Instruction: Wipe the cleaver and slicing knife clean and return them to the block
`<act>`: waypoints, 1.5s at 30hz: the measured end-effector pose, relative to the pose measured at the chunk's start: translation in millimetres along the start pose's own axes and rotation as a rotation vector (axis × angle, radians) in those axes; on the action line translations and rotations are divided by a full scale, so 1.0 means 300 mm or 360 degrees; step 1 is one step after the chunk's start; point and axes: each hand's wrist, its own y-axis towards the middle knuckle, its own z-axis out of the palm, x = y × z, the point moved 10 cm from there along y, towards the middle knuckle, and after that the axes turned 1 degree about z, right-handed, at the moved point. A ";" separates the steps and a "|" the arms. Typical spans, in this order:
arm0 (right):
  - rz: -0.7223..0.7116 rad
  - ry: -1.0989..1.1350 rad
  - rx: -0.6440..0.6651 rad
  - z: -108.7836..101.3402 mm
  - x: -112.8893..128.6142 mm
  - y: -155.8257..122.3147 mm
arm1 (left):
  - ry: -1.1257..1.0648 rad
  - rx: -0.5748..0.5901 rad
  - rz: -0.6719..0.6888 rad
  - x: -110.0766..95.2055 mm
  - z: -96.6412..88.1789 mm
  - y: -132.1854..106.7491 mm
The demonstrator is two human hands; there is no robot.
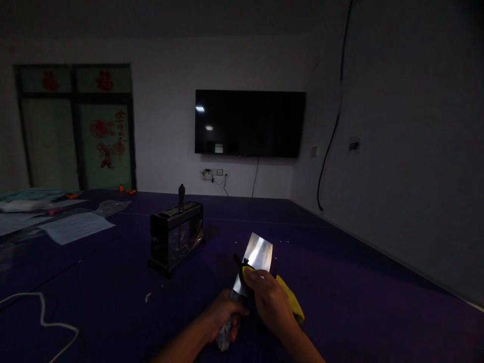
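Note:
A cleaver [258, 253] with a wide, shiny blade points up and away from me. My left hand [223, 315] is closed around its handle [226, 330], which looks wrapped in something pale and wrinkled. Against the flat of the blade, my right hand [270, 300] presses a yellow and dark cloth [291, 300], its fingers pinched on it near the handle end. Part of the cloth hangs out on the right, behind the hand. Beyond and to the left stands a dark knife block [176, 237] with clear sides; one dark handle [181, 196] sticks up from its top.
Dark purple covering lies over the table [340, 282]. Papers [77, 227] and clear plastic [111, 206] are on the left, with a white cable [43, 310] nearer me. Small white scraps [147, 297] lie about. A television [249, 123] hangs on the far wall.

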 end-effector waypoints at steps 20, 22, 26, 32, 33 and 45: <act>-0.0185 0.0079 0.0143 0.029 0.058 -0.010 | -0.0102 -0.0072 -0.0002 -0.020 0.002 -0.007; -0.0162 0.0066 0.0122 0.024 0.051 -0.010 | -0.0056 -0.0051 -0.0022 -0.017 0.005 -0.010; -0.0078 0.0055 0.0033 0.011 0.025 -0.009 | 0.0014 0.0024 -0.0026 -0.016 0.017 -0.016; -0.0045 0.0014 -0.0142 -0.014 0.000 -0.010 | 0.0074 0.0107 -0.0081 -0.008 0.031 -0.022; -0.0047 0.0010 -0.0167 -0.019 -0.001 -0.010 | 0.0078 0.0113 -0.0077 -0.008 0.032 -0.022; -0.0049 0.0031 -0.0036 -0.004 0.016 -0.002 | 0.0037 -0.0012 -0.0069 0.000 0.020 -0.017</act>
